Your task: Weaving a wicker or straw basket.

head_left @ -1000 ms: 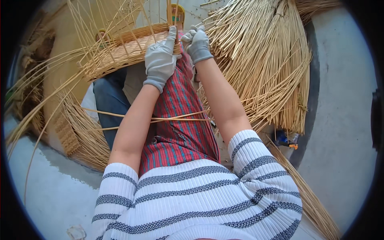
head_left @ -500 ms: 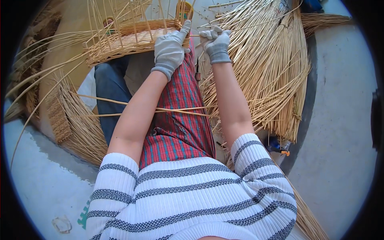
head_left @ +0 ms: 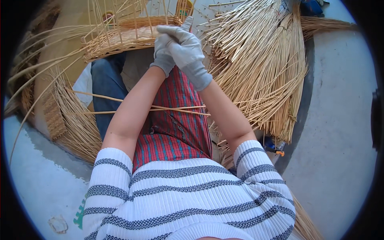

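Note:
A shallow wicker basket (head_left: pixel 132 25) with upright cane stakes lies across my knees at the upper left, its weave unfinished along the top. My left hand (head_left: pixel 162 54), in a pale grey work glove, is closed at the basket's right end; most of its fingers are hidden. Crossing over it is my right hand (head_left: pixel 186 50), gloved alike, with fingers bent toward the basket's rim. Whatever the right fingers grip is covered by the glove. A single finger points up beside the basket's corner. Two loose cane rods (head_left: pixel 176 109) cross over the red plaid cloth (head_left: pixel 176 138) on my lap.
A big bundle of straw-coloured cane (head_left: pixel 268 76) spreads over the floor to the right. More cane (head_left: pixel 78 124) and a woven piece (head_left: pixel 54 116) lie at left. Long rods arch out from the basket's left side. A dark object with an orange tip (head_left: pixel 276 150) lies by the bundle.
My right hand has moved left from beside the basket, where it held a thin cane strand, and now overlaps my left hand. The strand is no longer visible. The left hand stays by the basket's end.

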The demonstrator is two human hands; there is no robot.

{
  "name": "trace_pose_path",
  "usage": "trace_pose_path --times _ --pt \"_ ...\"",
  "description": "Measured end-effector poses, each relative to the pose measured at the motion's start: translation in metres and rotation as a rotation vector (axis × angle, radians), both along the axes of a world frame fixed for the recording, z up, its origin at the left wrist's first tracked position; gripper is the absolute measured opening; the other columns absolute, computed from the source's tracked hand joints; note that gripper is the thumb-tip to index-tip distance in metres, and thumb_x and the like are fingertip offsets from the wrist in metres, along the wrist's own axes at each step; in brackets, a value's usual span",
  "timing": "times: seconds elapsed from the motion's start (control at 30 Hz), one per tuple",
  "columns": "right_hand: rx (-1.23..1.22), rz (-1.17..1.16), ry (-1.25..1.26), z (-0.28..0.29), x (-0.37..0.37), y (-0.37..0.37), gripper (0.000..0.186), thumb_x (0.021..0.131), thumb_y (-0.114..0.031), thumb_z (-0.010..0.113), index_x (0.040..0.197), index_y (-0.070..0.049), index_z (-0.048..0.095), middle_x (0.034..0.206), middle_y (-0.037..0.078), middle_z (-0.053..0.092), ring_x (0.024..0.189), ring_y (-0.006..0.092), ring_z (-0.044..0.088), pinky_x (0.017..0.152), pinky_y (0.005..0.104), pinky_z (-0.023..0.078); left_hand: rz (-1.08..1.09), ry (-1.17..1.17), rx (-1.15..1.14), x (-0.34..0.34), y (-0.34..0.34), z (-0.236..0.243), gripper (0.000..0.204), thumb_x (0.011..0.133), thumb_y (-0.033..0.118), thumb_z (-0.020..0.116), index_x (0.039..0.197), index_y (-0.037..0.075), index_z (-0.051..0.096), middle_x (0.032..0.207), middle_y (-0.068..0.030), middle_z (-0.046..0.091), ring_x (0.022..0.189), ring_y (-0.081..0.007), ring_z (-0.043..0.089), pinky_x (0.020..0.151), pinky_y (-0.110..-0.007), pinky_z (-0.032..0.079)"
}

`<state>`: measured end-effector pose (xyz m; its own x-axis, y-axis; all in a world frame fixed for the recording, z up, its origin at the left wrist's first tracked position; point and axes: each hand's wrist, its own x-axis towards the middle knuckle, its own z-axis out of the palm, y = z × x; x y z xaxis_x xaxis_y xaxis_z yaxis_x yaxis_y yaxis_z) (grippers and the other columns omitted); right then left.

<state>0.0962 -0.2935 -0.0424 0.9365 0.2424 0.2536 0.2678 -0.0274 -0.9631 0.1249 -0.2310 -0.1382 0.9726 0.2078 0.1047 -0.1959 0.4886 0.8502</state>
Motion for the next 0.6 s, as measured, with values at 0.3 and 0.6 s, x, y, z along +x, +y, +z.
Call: trace_pose_path --times 0.3,0.6 --pt "0.239 -0.162 0.538 -0.038 0.087 -0.060 0.021 0.104 -0.017 0.055 0.117 -0.005 0.066 0.100 0.003 0.069 0.082 0.0110 0.063 0.076 0.0264 0.054 0.249 -0.144 1.069 -0.029 0.017 0.072 0.059 0.098 0.021 0.055 0.155 0.012 0.039 0.131 -0.0200 0.055 0.123 -0.0359 0.055 0.104 -0.043 0.044" --pt "-0.423 -0.186 -0.615 -0.010 0.033 -0.064 0.030 0.082 -0.008 0.066 0.112 -0.011 0.069 0.107 0.015 0.070 0.102 0.0348 0.066 0.096 0.0397 0.051 0.267 -0.256 1.009 -0.030 0.021 0.063 0.080 0.093 0.040 0.070 0.153 -0.002 0.035 0.145 -0.0197 0.047 0.138 -0.0336 0.043 0.117 -0.042 0.031"
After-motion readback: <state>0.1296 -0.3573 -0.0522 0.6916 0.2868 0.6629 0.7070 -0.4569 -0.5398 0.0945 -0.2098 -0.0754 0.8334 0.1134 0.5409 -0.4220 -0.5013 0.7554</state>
